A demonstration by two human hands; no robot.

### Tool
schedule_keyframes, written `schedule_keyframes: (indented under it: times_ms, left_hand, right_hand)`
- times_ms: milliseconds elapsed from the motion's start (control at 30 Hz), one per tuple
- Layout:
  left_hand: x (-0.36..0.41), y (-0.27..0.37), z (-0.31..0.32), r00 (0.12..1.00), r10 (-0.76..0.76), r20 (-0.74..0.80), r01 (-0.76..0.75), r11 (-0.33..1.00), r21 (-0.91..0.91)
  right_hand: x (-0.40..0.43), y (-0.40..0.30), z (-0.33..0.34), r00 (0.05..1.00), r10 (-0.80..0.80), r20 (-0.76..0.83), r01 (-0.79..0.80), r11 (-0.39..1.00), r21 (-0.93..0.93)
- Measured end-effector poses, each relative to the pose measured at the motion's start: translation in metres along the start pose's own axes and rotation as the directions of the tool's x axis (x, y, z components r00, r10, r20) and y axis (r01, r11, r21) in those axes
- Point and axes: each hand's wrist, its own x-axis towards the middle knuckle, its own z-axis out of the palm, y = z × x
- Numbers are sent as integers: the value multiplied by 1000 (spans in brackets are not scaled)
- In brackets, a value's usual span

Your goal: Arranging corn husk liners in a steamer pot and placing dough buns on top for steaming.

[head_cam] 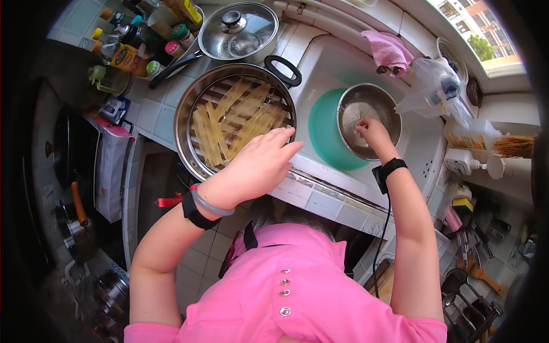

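My left hand (268, 156) reaches over the near right rim of a round steel steamer pot (183, 128), its fingers extended and holding nothing visible. Whether it touches the rim is hard to tell. Inside the pot, flat yellowish food strips (248, 113) lie side by side and partly overlapping on a slatted steamer rack (206, 92). Over in the sink, my right hand (374, 133) dips into a steel bowl (391, 96) with its fingertips bunched. Pale contents cover the bowl's bottom. Anything pinched between those fingertips is too small to make out.
The bowl is tilted against a green basin (321, 124) in the white sink (422, 150). A lidded pan (240, 38) stands behind the steamer, its handle (176, 70) pointing left. Bottles (128, 55) crowd the back left corner. A plastic bag (433, 88) hangs right. A cable (383, 248) trails from my right wrist.
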Motion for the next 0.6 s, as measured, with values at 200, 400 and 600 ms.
schedule_keyframes:
  times_ms: [200, 400, 600]
  left_hand:
    - [33, 15, 26, 987, -126, -101, 91, 951, -295]
    - [73, 39, 50, 961, -167, -220, 97, 950, -298]
    - [95, 31, 66, 955, -212, -205, 156, 953, -259]
  right_hand:
    - [-33, 5, 1, 999, -45, 30, 26, 878, 478]
    - [-80, -28, -25, 984, -178, 11, 122, 718, 686]
    - [-104, -39, -46, 948, -318, 2, 261, 782, 566]
